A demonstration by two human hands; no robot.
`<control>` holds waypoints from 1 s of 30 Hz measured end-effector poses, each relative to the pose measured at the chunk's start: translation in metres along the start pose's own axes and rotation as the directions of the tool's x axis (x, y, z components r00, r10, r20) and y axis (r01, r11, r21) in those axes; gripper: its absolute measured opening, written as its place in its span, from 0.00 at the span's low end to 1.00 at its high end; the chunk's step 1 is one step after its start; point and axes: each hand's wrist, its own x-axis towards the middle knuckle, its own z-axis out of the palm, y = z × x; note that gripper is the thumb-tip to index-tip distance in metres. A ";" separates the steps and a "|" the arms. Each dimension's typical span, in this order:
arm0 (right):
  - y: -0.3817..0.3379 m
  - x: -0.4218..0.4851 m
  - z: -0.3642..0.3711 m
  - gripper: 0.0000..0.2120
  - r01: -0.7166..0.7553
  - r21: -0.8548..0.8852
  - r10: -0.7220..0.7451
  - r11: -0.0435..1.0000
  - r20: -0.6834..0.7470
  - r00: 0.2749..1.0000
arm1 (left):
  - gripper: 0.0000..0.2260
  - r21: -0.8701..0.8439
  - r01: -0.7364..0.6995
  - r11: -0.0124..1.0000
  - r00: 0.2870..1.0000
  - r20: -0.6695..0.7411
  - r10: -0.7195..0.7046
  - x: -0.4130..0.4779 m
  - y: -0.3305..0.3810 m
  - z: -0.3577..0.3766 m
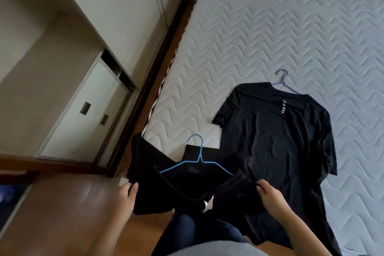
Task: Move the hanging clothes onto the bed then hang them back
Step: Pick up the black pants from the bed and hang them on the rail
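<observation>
Black garment [182, 193] gripped and spread wide between left hand [126, 197] and right hand [272, 197]; likely to seat blue hanger [200, 160] lying just beyond both.

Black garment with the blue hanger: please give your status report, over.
Left hand, right hand grip black garment at bed edge. Blue hanger on it. Black T-shirt flat on bed alongside, not blocking.

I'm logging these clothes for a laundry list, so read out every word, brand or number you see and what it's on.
"LI-NING", probably: white lettering on the black T-shirt on the bed, sideways and blurred, first letters uncertain.
White tag on the black garment held by the left hand and right hand: too small to read.
Nothing else shows text.
</observation>
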 end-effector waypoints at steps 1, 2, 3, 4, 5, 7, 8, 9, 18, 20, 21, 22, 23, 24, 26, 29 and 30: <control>0.002 -0.004 0.005 0.07 0.008 -0.028 -0.007 1.000 0.022 1.000 | 0.19 -0.012 0.019 1.000 1.000 0.006 -0.019 -0.009 -0.010 -0.001; 0.003 -0.009 0.008 0.08 0.015 -0.056 -0.013 0.998 0.043 0.999 | 0.19 -0.016 0.026 1.000 1.000 -0.001 -0.026 -0.017 -0.016 -0.003; 0.003 -0.013 0.009 0.08 0.026 -0.082 -0.021 0.996 0.059 0.998 | 0.18 -0.013 0.019 1.000 1.000 -0.024 -0.020 -0.021 -0.023 -0.003; 0.003 -0.016 0.010 0.09 0.037 -0.102 -0.030 0.994 0.069 0.997 | 0.18 -0.007 0.002 1.000 0.999 -0.053 -0.002 -0.025 -0.029 -0.005; 0.003 -0.018 0.011 0.10 0.044 -0.120 -0.035 0.992 0.076 0.996 | 0.17 -0.011 -0.011 1.000 0.996 -0.086 0.010 -0.030 -0.035 -0.005; 0.000 -0.023 0.013 0.11 0.059 -0.154 -0.045 0.986 0.092 0.995 | 0.16 -0.069 -0.010 0.998 0.992 -0.127 0.001 -0.041 -0.040 -0.007; -0.004 -0.025 0.014 0.11 0.071 -0.176 -0.054 0.982 0.100 0.993 | 0.17 -0.099 0.001 0.995 0.989 -0.144 -0.016 -0.045 -0.044 -0.009; -0.009 -0.026 0.015 0.11 0.091 -0.202 -0.071 0.975 0.104 0.992 | 0.17 -0.128 0.004 0.992 0.988 -0.156 -0.024 -0.050 -0.050 -0.011; -0.109 -0.071 0.080 0.13 0.415 -0.320 -0.394 0.852 0.132 0.910 | 0.18 -0.489 0.029 0.872 0.942 -0.277 -0.187 -0.140 -0.173 -0.065; -0.140 -0.088 0.105 0.13 0.488 -0.327 -0.461 0.809 0.161 0.872 | 0.17 -0.498 0.009 0.867 0.934 -0.306 -0.186 -0.164 -0.203 -0.086; -0.157 -0.097 0.117 0.13 0.531 -0.324 -0.505 0.783 0.169 0.846 | 0.14 -0.483 -0.006 0.875 0.928 -0.329 -0.175 -0.176 -0.217 -0.099; -0.174 -0.108 0.130 0.14 0.574 -0.318 -0.552 0.755 0.166 0.817 | 0.12 -0.470 -0.032 0.882 0.914 -0.372 -0.165 -0.189 -0.228 -0.112; -0.191 -0.118 0.141 0.15 0.615 -0.310 -0.598 0.725 0.159 0.785 | 0.10 -0.472 -0.046 0.881 0.889 -0.421 -0.179 -0.201 -0.237 -0.125; -0.211 -0.132 0.159 0.14 0.662 -0.298 -0.646 0.688 0.164 0.746 | 0.11 -0.473 -0.065 0.879 0.848 -0.490 -0.201 -0.214 -0.249 -0.141; -0.247 -0.151 0.175 0.11 0.727 -0.272 -0.720 0.631 0.143 0.679 | 0.18 -0.472 -0.066 0.879 0.777 -0.577 -0.252 -0.225 -0.261 -0.159; -0.305 -0.181 0.199 0.09 0.828 -0.246 -0.828 0.504 0.137 0.544 | 0.22 -0.497 -0.017 0.867 0.646 -0.668 -0.370 -0.237 -0.286 -0.187; -0.324 -0.189 0.204 0.09 0.850 -0.252 -0.850 0.464 0.145 0.507 | 0.22 -0.456 -0.023 0.890 0.615 -0.708 -0.347 -0.237 -0.293 -0.197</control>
